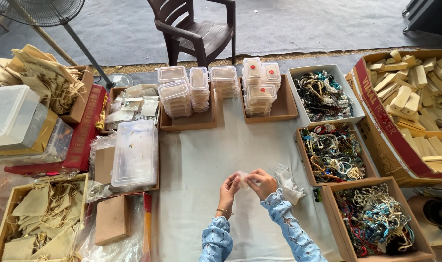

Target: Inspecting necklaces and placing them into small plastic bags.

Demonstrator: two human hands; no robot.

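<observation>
Both hands meet at lower centre of the frame: the left hand (229, 187) and right hand (262, 183) pinch a small clear plastic pouch (243, 177) between their fingertips, above the pale bench cloth (201, 160). Crumpled wrapping (287, 183) lies just right of them. Further right, boxes of beaded jewellery (334, 153) sit; stacked clear containers (175, 94) stand upper centre.

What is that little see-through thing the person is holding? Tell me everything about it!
The small clear packet looks like thin, crinkly see-through plastic, whitish where light hits it. It is held up over the pale cloth, pinched between the fingertips of the left hand and the right hand, which meet around it. The fingers hide most of it, so I cannot tell what is inside.
</observation>
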